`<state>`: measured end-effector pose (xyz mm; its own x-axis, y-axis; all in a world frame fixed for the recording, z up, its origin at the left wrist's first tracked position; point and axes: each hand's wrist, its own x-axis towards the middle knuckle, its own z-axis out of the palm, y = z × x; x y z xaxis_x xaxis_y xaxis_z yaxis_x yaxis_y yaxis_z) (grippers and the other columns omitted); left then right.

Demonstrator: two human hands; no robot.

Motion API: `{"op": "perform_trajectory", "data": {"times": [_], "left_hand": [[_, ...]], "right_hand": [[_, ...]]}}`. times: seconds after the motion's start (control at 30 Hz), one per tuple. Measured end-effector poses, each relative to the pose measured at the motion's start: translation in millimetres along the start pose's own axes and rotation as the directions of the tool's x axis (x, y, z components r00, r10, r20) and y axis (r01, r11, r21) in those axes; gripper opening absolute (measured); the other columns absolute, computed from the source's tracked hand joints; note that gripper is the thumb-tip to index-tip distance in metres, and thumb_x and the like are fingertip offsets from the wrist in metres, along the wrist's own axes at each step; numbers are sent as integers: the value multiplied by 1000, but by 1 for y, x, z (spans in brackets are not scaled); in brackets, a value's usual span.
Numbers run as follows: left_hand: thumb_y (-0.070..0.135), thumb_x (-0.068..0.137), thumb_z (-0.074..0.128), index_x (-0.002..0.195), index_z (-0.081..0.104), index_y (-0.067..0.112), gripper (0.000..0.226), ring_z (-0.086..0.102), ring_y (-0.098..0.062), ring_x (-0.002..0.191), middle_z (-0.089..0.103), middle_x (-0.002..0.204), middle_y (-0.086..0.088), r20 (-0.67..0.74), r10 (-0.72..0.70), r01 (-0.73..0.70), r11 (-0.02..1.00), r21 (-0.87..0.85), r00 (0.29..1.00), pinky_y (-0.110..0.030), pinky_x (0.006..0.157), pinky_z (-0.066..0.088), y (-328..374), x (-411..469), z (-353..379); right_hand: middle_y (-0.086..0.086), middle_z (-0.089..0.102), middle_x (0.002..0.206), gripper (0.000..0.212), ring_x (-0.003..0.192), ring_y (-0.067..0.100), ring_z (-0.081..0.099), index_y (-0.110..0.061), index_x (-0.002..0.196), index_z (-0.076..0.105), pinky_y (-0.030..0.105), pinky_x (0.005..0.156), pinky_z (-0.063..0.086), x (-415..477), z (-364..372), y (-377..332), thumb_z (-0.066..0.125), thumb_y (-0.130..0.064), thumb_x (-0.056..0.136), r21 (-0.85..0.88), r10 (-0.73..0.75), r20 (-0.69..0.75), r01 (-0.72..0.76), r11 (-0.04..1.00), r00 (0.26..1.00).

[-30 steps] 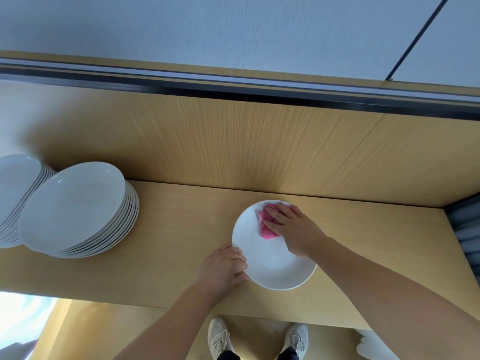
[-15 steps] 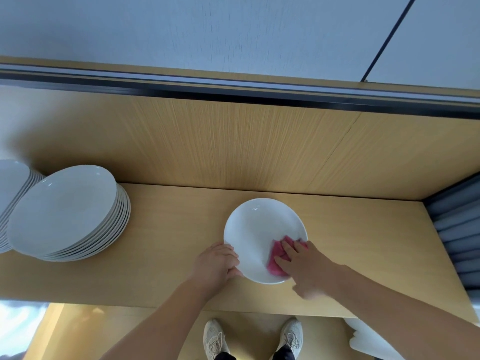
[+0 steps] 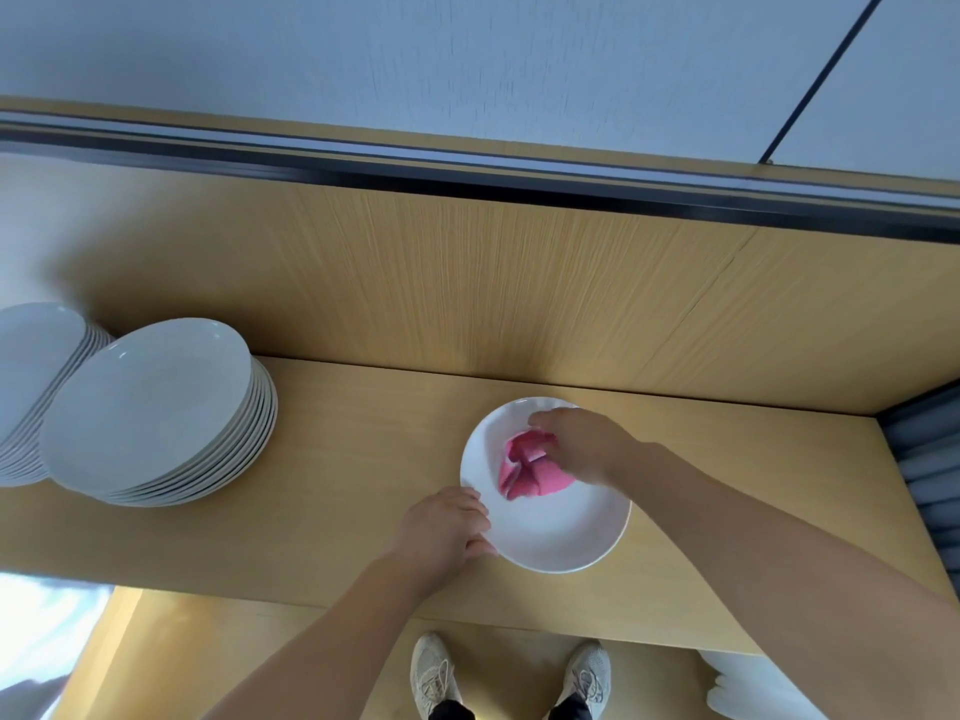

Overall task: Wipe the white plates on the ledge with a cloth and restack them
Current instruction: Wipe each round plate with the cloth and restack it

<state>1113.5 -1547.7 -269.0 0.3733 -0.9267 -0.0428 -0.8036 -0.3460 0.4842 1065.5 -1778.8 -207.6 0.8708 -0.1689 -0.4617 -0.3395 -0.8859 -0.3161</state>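
A single white plate [image 3: 558, 537] lies on the wooden ledge [image 3: 332, 517], right of centre. My left hand [image 3: 447, 522] grips its near left rim with curled fingers. A crumpled pink cloth [image 3: 524, 470] sits on the plate's upper middle. My right hand [image 3: 582, 441] holds the cloth's right side from above, fingers bent over it. A stack of several white plates [image 3: 150, 402] stands at the left of the ledge. A second stack [image 3: 31, 366] sits behind it, cut off by the left frame edge.
A wooden back panel [image 3: 467, 288] rises behind the ledge, with a dark rail above it. Grey slats [image 3: 930, 475] close off the ledge's right end. My two shoes [image 3: 509, 672] show on the floor below the front edge, beside something white [image 3: 748, 688].
My right hand moved the pink cloth from the plate's near edge up to its upper middle, and the cloth has bunched up. My left hand has kept its hold on the rim.
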Motion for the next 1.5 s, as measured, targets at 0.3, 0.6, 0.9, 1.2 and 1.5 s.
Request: {"op": "perform_trajectory", "data": {"times": [0.3, 0.6, 0.9, 1.2, 1.5], "left_hand": [[42, 85, 65, 107, 74, 10, 39, 45, -14, 132, 65, 125, 0, 51, -71, 75, 993, -85, 996, -23, 101, 35, 1, -1, 1], [40, 59, 88, 77, 78, 22, 27, 68, -12, 99, 74, 92, 8, 51, -85, 88, 994, -67, 995, -21, 77, 53, 1, 2, -3], [56, 82, 61, 108, 74, 19, 47, 47, -10, 128, 65, 123, 7, 169, -178, 174, 984, 37, 969, -21, 98, 41, 14, 6, -16], [54, 83, 60, 122, 62, 30, 46, 41, -10, 127, 55, 128, 13, 278, -259, 168, 936, 310, 925, -26, 114, 21, 47, 25, -30], [52, 90, 49, 134, 36, 13, 60, 38, -28, 126, 39, 136, -2, 305, -310, 210, 924, 320, 900, -49, 98, 34, 123, 64, 24]], "right_hand": [[9, -13, 162, 73, 148, 37, -9, -23, 156, 3, 57, 118, 9, -12, 64, -3, 42, -46, 99, -314, -91, 106, 120, 942, 990], [6, 0, 163, 69, 149, 32, 1, -23, 156, 9, 46, 121, 4, -31, 83, 16, 49, -21, 100, -380, -234, 148, 274, 884, 961], [-1, 51, 134, 34, 124, 28, 45, -26, 131, 49, 44, 106, 33, -86, 75, 28, 44, -25, 97, -312, -357, 190, 401, 861, 915], [-15, 57, 117, 45, 106, 16, 54, -34, 115, 63, 36, 87, 48, -106, 37, 56, 43, -3, 91, -37, -296, 6, 296, 955, 955], [-10, 62, 116, 45, 109, 5, 55, -24, 118, 67, 19, 95, 43, -120, 19, 96, 43, 4, 91, 234, -77, -216, 128, 964, 973]]}}
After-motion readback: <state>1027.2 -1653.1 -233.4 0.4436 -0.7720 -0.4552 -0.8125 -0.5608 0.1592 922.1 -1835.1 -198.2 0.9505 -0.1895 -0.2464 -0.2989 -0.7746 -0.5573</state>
